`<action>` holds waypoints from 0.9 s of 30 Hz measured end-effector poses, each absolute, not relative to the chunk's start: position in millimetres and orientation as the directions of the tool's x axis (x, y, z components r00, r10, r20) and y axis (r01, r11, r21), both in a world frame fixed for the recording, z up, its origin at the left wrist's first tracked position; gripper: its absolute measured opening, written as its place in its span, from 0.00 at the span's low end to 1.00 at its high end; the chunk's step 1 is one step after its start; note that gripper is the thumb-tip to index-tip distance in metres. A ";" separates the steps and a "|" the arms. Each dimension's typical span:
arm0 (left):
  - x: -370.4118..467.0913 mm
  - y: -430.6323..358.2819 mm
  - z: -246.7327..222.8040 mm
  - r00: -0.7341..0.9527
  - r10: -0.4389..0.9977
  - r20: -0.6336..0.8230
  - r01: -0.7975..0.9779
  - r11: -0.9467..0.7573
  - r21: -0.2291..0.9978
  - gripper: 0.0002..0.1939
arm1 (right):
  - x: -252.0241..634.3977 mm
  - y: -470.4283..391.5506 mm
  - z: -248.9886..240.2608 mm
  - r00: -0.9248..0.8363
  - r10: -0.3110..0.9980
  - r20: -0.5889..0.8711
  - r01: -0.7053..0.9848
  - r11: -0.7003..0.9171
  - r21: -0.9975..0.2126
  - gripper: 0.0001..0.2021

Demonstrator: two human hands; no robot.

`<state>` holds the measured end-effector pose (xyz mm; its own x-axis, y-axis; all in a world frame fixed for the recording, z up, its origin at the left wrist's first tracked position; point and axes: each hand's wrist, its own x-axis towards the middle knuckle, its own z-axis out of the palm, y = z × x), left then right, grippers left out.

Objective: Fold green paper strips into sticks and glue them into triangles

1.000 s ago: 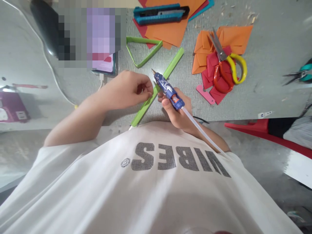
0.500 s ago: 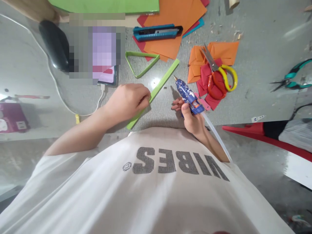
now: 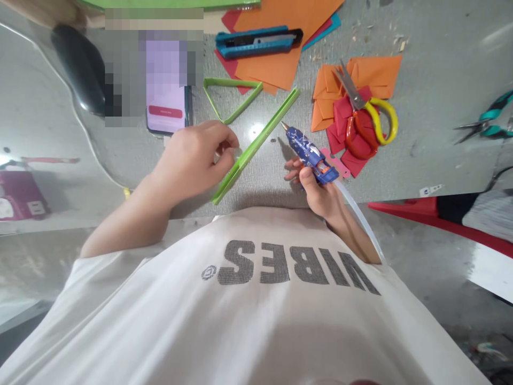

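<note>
My left hand point(image 3: 200, 155) is curled, with thumb and index finger pinched at the near edge of a long folded green paper strip point(image 3: 266, 133). The strip slants across the grey table, and a groove shows along its length. My right hand point(image 3: 320, 195) is wrapped round a blue hot glue gun point(image 3: 306, 147), its nozzle pointing up and left, close to the strip but apart from it. A clear glue stick point(image 3: 358, 214) trails from the gun's back end. Beyond the strip lies a green paper triangle point(image 3: 234, 101), open in the middle.
Scissors point(image 3: 355, 96) rest on folded orange and red paper pieces point(image 3: 372, 77) at the right. A blue utility knife point(image 3: 258, 41) lies on orange sheets point(image 3: 272, 72). A phone point(image 3: 166, 107), a black mouse-like object point(image 3: 78, 69) and pliers point(image 3: 487, 120) are around.
The green strip has turned from its flat face to show its grooved side. My left hand has shifted slightly left and up. My right hand holds the glue gun almost as before.
</note>
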<state>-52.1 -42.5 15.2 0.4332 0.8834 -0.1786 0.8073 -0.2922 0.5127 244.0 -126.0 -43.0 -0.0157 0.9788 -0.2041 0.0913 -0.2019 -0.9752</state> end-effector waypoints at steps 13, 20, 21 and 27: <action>-50.7 -29.1 3.9 0.409 0.821 -0.399 0.799 -0.111 0.591 0.17 | 296.2 -56.5 -14.0 -0.181 0.982 -0.045 0.560 0.065 -0.826 0.39; -45.7 -28.7 -2.4 0.374 0.858 -0.351 0.802 -0.110 0.587 0.16 | 308.9 -16.5 -11.4 -0.344 0.938 0.047 0.595 0.256 -0.762 0.40; -45.7 -28.5 -3.0 0.369 0.860 -0.352 0.804 -0.105 0.585 0.15 | 310.4 -12.3 -11.7 -0.370 0.928 0.042 0.589 0.269 -0.762 0.40; -44.3 -26.9 -1.7 0.351 0.861 -0.368 0.818 -0.091 0.568 0.16 | 317.0 3.4 -16.9 -0.436 0.900 0.002 0.631 0.307 -0.713 0.41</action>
<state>-44.3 -26.9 -1.7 0.3509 0.8612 -0.3676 0.8181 -0.0910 0.5678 317.0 3.4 -16.9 -0.4357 0.9001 0.0021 0.6308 0.3070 -0.7127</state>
